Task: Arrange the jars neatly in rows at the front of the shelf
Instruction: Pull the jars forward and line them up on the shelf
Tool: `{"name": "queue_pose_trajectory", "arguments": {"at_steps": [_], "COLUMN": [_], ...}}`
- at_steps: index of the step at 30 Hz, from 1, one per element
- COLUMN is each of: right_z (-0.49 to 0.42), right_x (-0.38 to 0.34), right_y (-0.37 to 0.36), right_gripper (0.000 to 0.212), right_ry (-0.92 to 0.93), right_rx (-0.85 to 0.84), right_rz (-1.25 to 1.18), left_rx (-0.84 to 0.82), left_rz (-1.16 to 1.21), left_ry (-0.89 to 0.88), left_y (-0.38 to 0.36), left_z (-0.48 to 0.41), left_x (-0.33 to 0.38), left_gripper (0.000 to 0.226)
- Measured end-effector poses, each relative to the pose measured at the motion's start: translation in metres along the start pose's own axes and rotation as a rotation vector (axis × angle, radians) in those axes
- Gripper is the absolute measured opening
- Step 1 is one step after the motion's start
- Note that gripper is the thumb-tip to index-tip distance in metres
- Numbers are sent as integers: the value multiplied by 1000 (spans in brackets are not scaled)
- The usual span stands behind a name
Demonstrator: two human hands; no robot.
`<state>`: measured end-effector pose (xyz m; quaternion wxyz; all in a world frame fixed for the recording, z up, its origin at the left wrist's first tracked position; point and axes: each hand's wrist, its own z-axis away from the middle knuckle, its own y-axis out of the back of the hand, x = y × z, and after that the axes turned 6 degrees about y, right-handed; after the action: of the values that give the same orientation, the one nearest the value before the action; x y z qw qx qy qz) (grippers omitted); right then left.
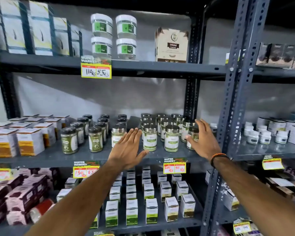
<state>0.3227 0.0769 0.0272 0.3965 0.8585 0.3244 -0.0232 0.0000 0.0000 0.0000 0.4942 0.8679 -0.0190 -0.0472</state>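
On the grey metal middle shelf (85, 155), the cluster of silver-lidded clear jars with white-and-green labels (160, 132) stands upright near the front edge, in loose rows running back toward the wall. The left hand (129, 149) and right hand (203, 137) flank this cluster with palms facing inward and fingers fully extended, holding nothing; the right hand overlaps the rightmost jars, and contact cannot be confirmed. The jars are judged rigid, smooth-sided and possibly breakable, so grip each around the labelled body below the lid, or slide the group between flat palms.
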Motion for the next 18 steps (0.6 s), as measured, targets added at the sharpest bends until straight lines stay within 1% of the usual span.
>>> {"name": "queue_pose_trajectory", "arguments": {"at_steps": [2,5,8,10,11,18], "right_z": [-1,0,0,-1,0,2], "right_x": [10,25,33,39,41,42], "right_y": [-5,-17,-25,-30,-32,-39], "right_gripper": [83,86,87,89,89,91], "right_ry": [-72,-158,-183,-191,-194,-198], "right_rx": [20,8,2,-8,-5,45], "right_rz": [-39,-85,-124,-151,-165,-202], "left_rx": [-70,-148,-180,-173,-164,-118], "left_rz": [74,108,42,2,2,-43], "left_ry": [42,82,64,52,56,53], "left_y": [-18,-46,-60,-65,-66,-72], "left_z": [4,12,11,9,8,9], "left_x": [2,5,4,2,2,1], "left_gripper": [97,93,94,99,97,77]}}
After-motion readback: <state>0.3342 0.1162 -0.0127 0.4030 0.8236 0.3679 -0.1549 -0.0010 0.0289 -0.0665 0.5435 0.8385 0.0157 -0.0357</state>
